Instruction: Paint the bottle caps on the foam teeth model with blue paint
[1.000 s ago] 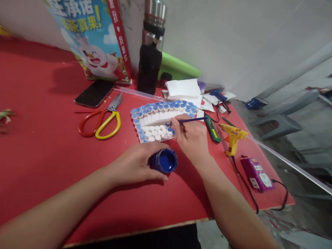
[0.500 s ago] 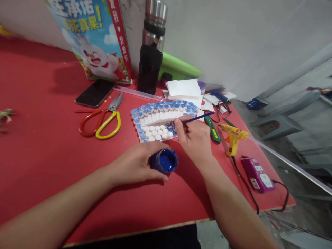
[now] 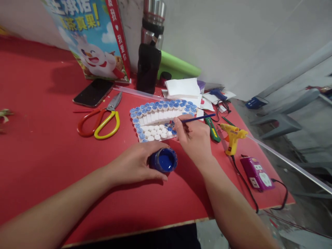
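My left hand (image 3: 135,164) is wrapped round a small open pot of blue paint (image 3: 164,160) standing on the red table (image 3: 46,152). My right hand (image 3: 195,138) pinches a thin blue-handled paintbrush (image 3: 199,119), its tip touching a white craft piece (image 3: 159,121) made of small round caps. Caps along the top and left edges are painted blue; several in the lower middle are still white.
Red and yellow scissors (image 3: 100,121) and a black phone (image 3: 93,92) lie to the left. A yellow glue gun (image 3: 232,136), green cutter (image 3: 212,128) and purple power strip (image 3: 256,173) sit right. Behind stand a printed carton (image 3: 93,38), a bottle (image 3: 150,52) and white tissues (image 3: 183,88).
My right hand has tilted the brush slightly and shifted its tip a little across the caps. My left hand and the paint pot have stayed put.
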{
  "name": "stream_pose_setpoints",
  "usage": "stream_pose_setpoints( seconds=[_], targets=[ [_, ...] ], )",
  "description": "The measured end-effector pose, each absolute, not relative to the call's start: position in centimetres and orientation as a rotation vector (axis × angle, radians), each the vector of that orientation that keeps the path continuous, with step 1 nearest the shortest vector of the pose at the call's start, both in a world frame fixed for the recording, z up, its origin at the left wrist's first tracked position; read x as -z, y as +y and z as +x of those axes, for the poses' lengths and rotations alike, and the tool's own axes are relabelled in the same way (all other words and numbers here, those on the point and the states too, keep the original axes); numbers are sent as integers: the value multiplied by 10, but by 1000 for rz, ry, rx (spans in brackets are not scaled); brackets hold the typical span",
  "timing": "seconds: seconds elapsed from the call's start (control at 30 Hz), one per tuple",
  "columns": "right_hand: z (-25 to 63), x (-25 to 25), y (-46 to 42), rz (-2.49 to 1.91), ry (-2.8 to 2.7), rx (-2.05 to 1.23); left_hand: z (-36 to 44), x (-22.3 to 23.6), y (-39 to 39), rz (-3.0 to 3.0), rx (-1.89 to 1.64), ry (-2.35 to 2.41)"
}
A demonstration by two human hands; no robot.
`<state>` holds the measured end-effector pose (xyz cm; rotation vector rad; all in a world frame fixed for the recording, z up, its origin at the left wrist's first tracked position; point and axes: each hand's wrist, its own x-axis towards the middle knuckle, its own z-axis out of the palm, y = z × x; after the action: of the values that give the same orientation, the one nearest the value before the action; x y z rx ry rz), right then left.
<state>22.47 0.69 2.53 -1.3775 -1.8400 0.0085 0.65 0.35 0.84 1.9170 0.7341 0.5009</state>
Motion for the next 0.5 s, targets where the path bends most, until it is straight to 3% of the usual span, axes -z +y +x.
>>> stream_pose_setpoints(
  seconds=[0.5],
  targets=[
    [233, -26, 4, -1392, -1763, -34, 6, -5, 3, 1950, -523, 745]
  ],
)
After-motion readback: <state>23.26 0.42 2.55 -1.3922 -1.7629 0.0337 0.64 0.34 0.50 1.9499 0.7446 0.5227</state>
